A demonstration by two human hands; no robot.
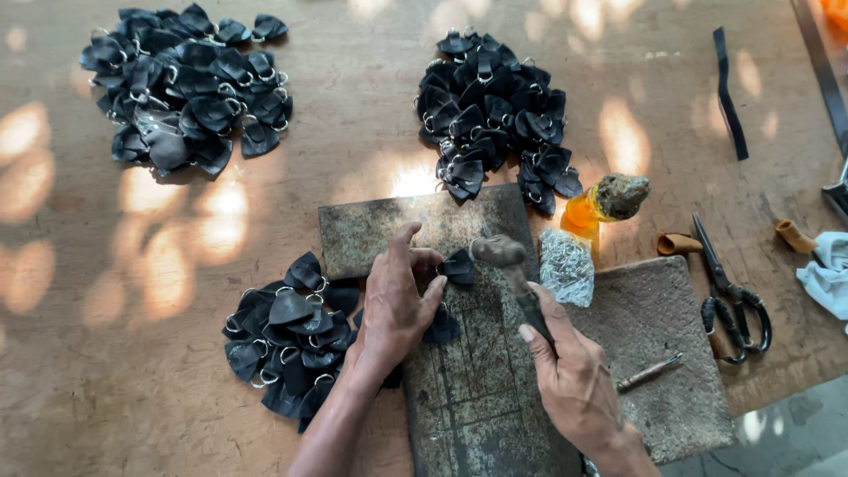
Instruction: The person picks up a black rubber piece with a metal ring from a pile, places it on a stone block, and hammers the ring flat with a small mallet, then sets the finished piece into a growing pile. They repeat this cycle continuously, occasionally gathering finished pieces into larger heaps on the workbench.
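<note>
Leather tab (458, 265) pinned mid-slab (477, 389), hammer (517, 274) beside

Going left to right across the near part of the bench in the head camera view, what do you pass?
Pile of black leather pieces with rings → left hand → right hand gripping a hammer → scissors → white cloth.

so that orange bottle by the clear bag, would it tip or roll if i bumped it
The orange bottle already leans toward the clear bag, so it looks easy to tip. Its crusted cap seems bulky, probably making it top-heavy. Being round, it would likely roll once down, though the lumpy cap may stop it.
</note>
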